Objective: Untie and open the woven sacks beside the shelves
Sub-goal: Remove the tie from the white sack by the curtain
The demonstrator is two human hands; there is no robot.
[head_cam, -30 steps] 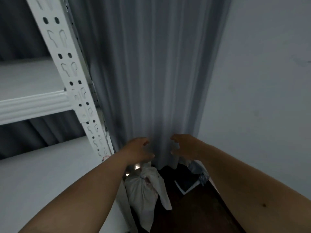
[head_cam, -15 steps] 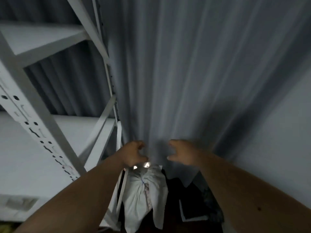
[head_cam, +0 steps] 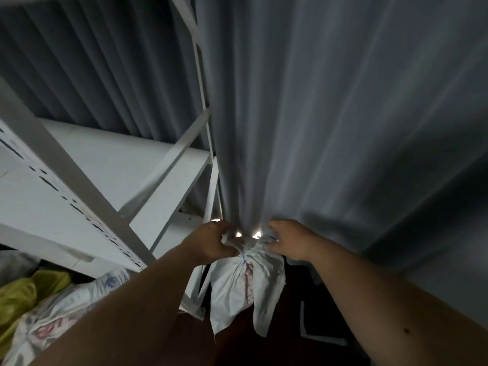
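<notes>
Pinching the gathered mouth of the white sack (head_cam: 244, 283) at lower centre, left hand (head_cam: 211, 244) and right hand (head_cam: 289, 243) flank its blue tie (head_cam: 244, 258), which sits just below both grips, equally near each.

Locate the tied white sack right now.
Head view, lower centre: the white sack stands against the grey curtain, just right of the shelf frame, its bunched top gripped between the left hand and right hand.

Grey pleated curtain (head_cam: 330, 128) hanging behind, white metal shelves (head_cam: 111, 167) on the left, dark floor (head_cam: 311, 326) below, dim light
</notes>
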